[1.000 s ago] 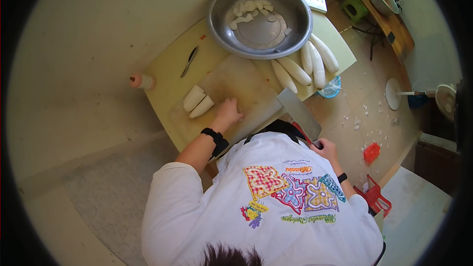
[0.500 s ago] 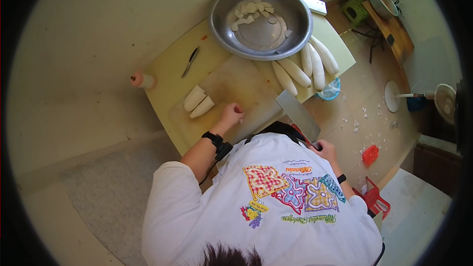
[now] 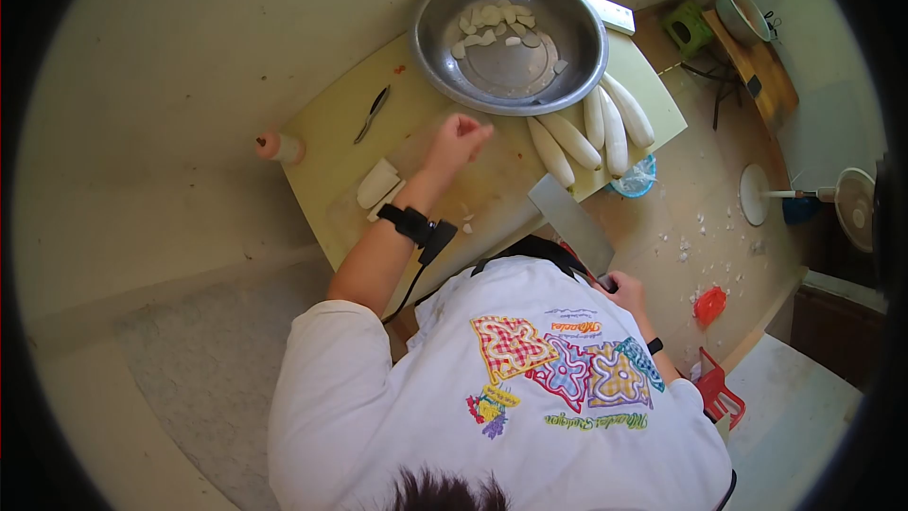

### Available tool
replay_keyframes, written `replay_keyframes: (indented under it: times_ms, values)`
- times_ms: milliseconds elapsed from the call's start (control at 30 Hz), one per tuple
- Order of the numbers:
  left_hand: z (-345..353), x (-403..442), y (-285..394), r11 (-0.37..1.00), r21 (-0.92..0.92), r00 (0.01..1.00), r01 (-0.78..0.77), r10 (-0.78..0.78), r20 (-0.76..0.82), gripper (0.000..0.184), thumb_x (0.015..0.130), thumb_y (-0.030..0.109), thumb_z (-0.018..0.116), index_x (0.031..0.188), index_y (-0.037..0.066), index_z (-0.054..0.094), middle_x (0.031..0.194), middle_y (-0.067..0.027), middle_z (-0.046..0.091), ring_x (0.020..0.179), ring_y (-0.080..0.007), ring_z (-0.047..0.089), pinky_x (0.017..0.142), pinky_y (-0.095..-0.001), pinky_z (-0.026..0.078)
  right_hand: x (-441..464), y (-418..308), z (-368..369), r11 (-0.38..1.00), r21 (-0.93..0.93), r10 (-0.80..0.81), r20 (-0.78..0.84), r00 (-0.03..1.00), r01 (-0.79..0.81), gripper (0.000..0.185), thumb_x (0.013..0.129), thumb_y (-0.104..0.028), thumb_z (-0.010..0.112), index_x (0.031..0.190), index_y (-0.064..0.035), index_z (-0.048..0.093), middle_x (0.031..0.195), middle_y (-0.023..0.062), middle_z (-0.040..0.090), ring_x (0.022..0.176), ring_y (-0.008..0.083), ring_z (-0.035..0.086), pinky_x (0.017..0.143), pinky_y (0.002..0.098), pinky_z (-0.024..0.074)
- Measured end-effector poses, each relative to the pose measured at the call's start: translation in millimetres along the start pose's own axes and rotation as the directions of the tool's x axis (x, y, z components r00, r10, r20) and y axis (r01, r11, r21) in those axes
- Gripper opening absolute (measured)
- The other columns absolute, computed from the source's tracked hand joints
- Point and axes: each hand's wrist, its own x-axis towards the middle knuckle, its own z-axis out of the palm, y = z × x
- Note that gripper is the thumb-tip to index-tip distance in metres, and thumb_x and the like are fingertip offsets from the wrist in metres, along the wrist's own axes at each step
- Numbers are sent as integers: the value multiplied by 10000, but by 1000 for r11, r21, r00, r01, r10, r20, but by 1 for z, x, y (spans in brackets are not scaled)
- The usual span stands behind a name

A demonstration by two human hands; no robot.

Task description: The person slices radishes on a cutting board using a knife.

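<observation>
My left hand (image 3: 460, 140) is raised above the cutting board, fingers pinched together just short of a big metal basin (image 3: 435, 80). Whatever it may hold is hidden. Cut pieces of a white vegetable (image 3: 378, 184) lie on the board (image 3: 492, 170), partly behind my left forearm. A few small white scraps (image 3: 467, 225) rest near the board's front edge. In my right hand (image 3: 624, 292) is a cleaver (image 3: 573, 225), its broad blade against the near right edge of the table. Thin white slices (image 3: 497, 19) are scattered inside the basin.
Several long white vegetables (image 3: 613, 137) lie right of the basin. A peeler-like tool (image 3: 372, 115) and a pink-topped bottle (image 3: 280, 147) are on the left of the table. Beyond the right edge are a blue basin (image 3: 636, 177), a fan (image 3: 855, 208) and a red stool (image 3: 717, 388).
My left hand has moved up from the board's near side toward the basin, uncovering small white scraps. My right hand and the cleaver have stayed about where they were.
</observation>
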Motion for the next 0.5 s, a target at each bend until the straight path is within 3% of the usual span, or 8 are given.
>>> replay_keyframes:
  times_ms: [33, 100, 167, 267, 400, 467, 500]
  values:
    - [-9, -2, -28, 894, 440, 996, -91, 78, 47, 205, 889, 162, 694, 1049, 65, 609, 939, -100, 669, 872, -255, 654, 798, -356, 542, -1, 2, 2, 1000, 14, 4, -5, 1000, -4, 366, 748, -366, 793, 747, -21, 670, 631, 160, 623, 546, 289, 613, 538, 370, 483]
    - [-21, -29, -49, 473, 857, 963, -205, -59, 263, 239, 813, 131, 700, 1012, 34, 609, 951, -147, 670, 856, -327, 647, 791, -398, 534, -4, 7, 3, 1000, 26, 18, -19, 1000, -17, 368, 747, -369, 794, 751, -21, 672, 630, 159, 622, 546, 290, 614, 538, 370, 484]
    - [-25, -54, -78, 406, 888, 921, -217, -217, 324, 228, 769, 113, 691, 968, 30, 616, 955, -179, 655, 886, -384, 625, 811, -446, 519, -5, 9, 4, 1000, 23, 20, -55, 998, -18, 355, 748, -355, 792, 748, -21, 673, 631, 159, 625, 547, 281, 613, 542, 367, 485]
    - [-33, -71, -119, 428, 854, 924, -295, -101, 370, 183, 787, 131, 675, 937, 37, 629, 951, -180, 651, 936, -379, 620, 825, -462, 510, -4, 10, 3, 997, 72, 47, -54, 997, -43, 343, 753, -338, 787, 746, -16, 671, 631, 165, 621, 543, 274, 605, 545, 365, 484]
    - [-32, -76, -122, 360, 877, 922, -318, -96, 374, 166, 795, 136, 660, 929, 41, 633, 946, -183, 646, 965, -378, 608, 840, -464, 502, 1, -4, -5, 998, 57, 42, -43, 998, -39, 337, 759, -323, 781, 745, -6, 666, 631, 175, 616, 538, 274, 595, 545, 367, 480]
    - [-31, -75, -116, 364, 871, 907, -330, -134, 399, 136, 790, 104, 607, 896, 26, 644, 987, -211, 659, 928, -416, 627, 820, -488, 519, 3, -6, -6, 999, 18, 40, -7, 999, -40, 346, 773, -311, 810, 769, 6, 672, 609, 112, 602, 541, 153, 543, 531, 327, 456]
    - [-29, -74, -113, 362, 871, 908, -331, -127, 398, 136, 790, 104, 607, 896, 26, 644, 987, -211, 659, 928, -416, 627, 820, -488, 519, 4, -7, -6, 999, 17, 34, -12, 999, -34, 346, 773, -311, 810, 769, 6, 672, 609, 112, 602, 541, 153, 543, 531, 327, 456]
